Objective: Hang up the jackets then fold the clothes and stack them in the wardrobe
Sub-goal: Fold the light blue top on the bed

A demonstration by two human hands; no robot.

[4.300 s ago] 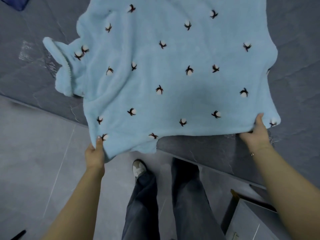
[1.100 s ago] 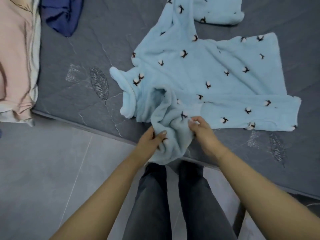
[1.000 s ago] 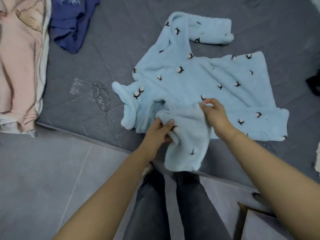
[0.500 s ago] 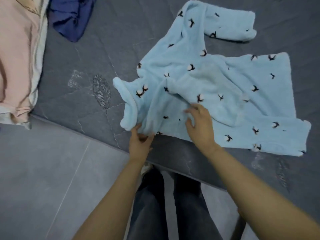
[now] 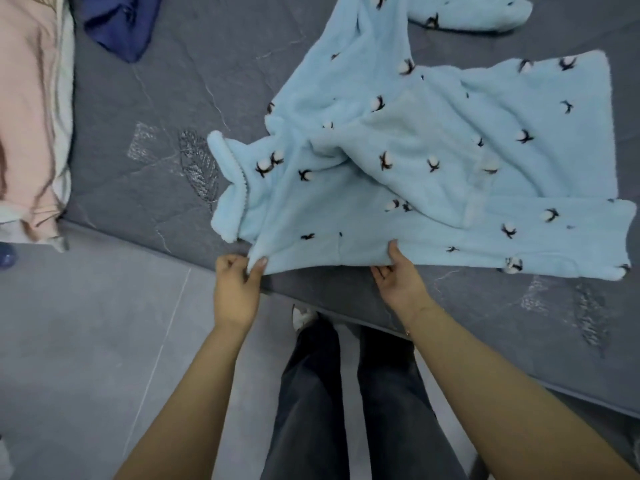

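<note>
I stand on a floor (image 5: pixel 86 341) of large grey tiles with a thin pale joint line running across it. In front of me is a bed (image 5: pixel 180 98) with a dark grey quilted cover; it has silvery leaf patterns stitched on it, one near the left and one near the right edge. The edge of the bed runs diagonally from the left side down to the right. The light is soft and even, without strong shadows.
</note>
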